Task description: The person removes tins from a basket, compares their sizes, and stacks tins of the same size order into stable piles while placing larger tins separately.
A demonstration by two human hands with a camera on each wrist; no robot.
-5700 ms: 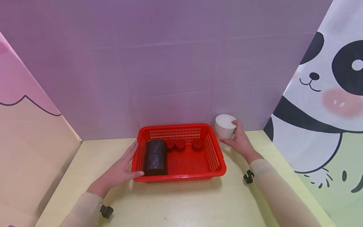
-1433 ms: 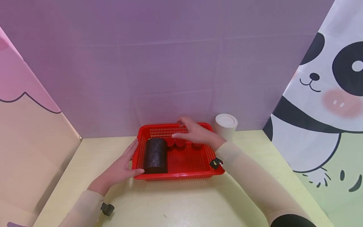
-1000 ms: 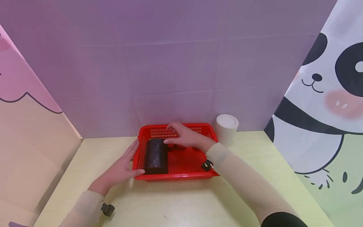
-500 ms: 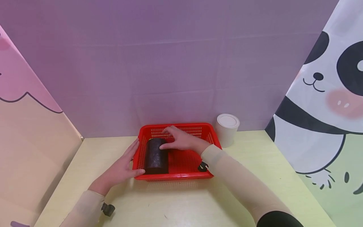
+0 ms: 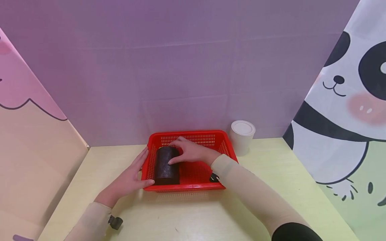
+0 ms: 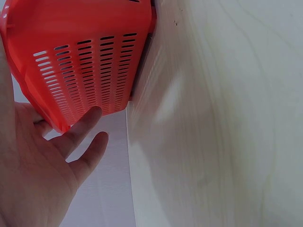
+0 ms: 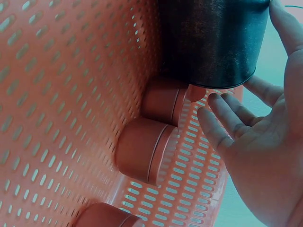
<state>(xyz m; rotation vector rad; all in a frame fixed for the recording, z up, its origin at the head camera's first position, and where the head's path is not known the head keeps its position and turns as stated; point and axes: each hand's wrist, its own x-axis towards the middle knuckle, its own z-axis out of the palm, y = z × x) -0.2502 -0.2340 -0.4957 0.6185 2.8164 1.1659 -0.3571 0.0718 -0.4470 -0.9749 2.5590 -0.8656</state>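
A red perforated plastic basket [image 5: 218, 135] sits on the table. My left hand [image 5: 126, 182] rests on its left end, fingers straight along that side and thumb on the front rim. In the left wrist view, fingertips lie against the basket's outer wall. A dark cylindrical canister [image 5: 164, 169] lies in the left part of the basket. My right hand [image 5: 191, 153] reaches over it, thumb across its right side and index finger at its far end. The right wrist view shows the other fingers spread off the canister, beside small red lidded jars [image 7: 144, 150] along the basket wall.
A white tub with a round lid [image 5: 242, 139] stands behind the basket's right end. The pale wooden table [image 5: 187, 217] meets a purple backdrop [image 5: 181, 73] behind the basket. A panda-printed panel [image 5: 334, 117] rises on the right.
The right hand let go of the white tub, which it held at first, and crossed left over the basket to the dark canister. The left hand has stayed on the basket.
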